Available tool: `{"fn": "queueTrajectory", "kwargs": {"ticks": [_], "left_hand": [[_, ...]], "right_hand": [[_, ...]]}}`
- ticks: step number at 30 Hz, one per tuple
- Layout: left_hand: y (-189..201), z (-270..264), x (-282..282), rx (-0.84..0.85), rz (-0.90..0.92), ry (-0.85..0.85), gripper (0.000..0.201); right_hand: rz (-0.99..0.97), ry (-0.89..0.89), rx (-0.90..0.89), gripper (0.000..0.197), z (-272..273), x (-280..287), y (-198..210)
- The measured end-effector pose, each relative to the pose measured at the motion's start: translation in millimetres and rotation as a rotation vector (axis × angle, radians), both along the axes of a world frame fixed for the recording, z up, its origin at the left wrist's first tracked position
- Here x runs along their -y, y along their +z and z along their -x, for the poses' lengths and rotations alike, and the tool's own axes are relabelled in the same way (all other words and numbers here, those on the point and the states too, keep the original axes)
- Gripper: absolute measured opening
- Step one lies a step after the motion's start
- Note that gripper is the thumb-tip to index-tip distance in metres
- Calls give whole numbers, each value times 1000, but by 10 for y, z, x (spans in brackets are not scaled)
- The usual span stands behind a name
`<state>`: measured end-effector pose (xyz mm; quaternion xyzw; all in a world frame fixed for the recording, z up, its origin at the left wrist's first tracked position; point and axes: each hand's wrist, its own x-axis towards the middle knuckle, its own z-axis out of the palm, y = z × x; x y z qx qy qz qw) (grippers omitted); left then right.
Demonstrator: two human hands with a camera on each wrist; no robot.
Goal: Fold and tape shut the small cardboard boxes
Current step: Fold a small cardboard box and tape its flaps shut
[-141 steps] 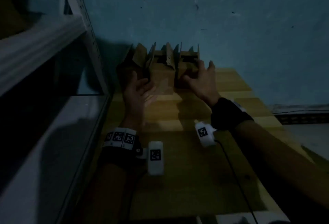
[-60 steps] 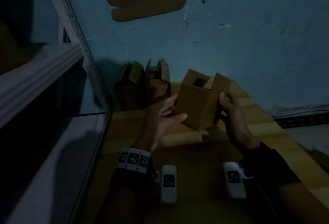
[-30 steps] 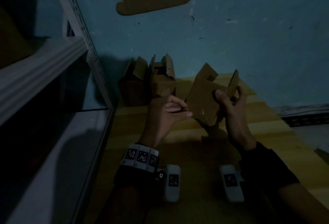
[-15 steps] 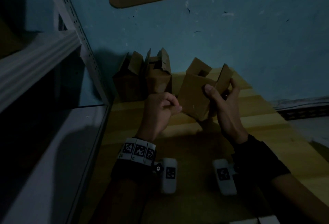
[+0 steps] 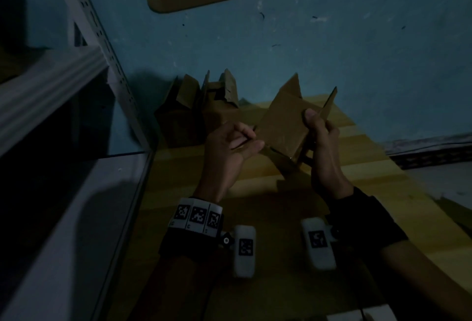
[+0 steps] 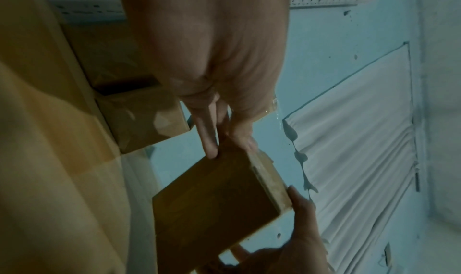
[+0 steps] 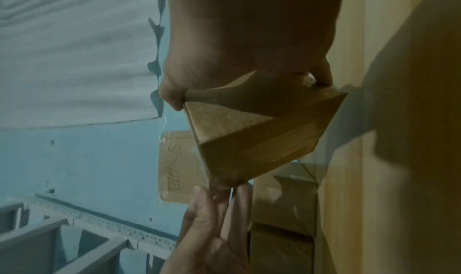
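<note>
Box [image 5: 283, 126] now off the table, lifted away from the open boxes [image 5: 196, 111] at the wall and tipped on a corner; flaps not yet folded, so closing looks about to start. Left hand [image 5: 229, 142] half open, straight fingertips touching the box's near lower corner. Right hand [image 5: 323, 147] grips its right side, thumb across the front face.

Wooden table [image 5: 362, 183]; 2 open boxes [image 5: 196, 114] at wall
</note>
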<state>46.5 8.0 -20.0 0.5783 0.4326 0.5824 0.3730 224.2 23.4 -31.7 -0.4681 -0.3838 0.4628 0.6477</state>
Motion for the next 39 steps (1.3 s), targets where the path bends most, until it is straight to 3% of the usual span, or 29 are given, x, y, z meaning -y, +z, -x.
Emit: {"fn": "queueTrajectory", "kwargs": {"ticks": [3,9,13,25,30,35,39], "left_hand": [[42,16,13,123,-16,-56,32],[42,22,23,63,-62,-119,37],[-3,42,-16,67,-68,-105,35],[-74,107,-64,-4,-171,-102,33],[-25,128,-32,-73,-133,-113,17],[36,99,-7,42,19,-18,4],[-38,127,-51,-140,23,106,18]], "right_hand": [[-6,4,15,103,-18,-5,14],[-11,33,36,88,-2,26,16],[-24,41,37,100,3,16,13],[-16,62,-9,94,17,17,6],[-23,50,13,98,-7,10,-3],[-106,46,95,95,-24,31,33],[-140,32,143,100,19,49,-2]]}}
